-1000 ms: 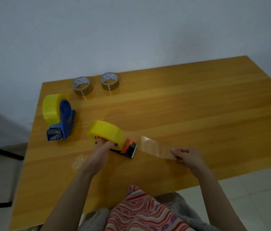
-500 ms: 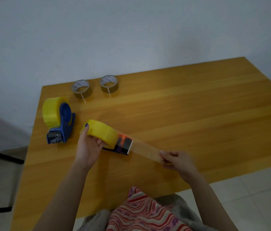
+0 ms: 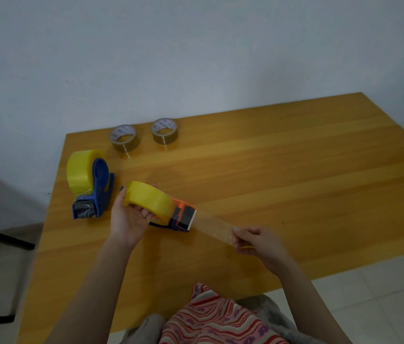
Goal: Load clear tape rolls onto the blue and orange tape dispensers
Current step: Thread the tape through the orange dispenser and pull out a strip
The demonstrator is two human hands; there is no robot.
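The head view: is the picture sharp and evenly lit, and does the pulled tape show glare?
Head view: dim, soft light, mild blur overall; wide-angle bending at the table edges; the tape strip between the orange dispenser and right hand shows only faint sheen.

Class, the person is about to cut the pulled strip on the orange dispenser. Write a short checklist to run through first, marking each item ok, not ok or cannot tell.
1. Left hand grips the yellow roll on the orange dispenser: ok.
2. Right hand pinches the end of the tape strip: ok.
3. Strip passes out over the dispenser's front edge: ok.
4. Strip pulled straight, no visible twist: ok.
5. Strip seated on the cutting teeth: cannot tell.
6. Blue dispenser already carries a roll: ok.
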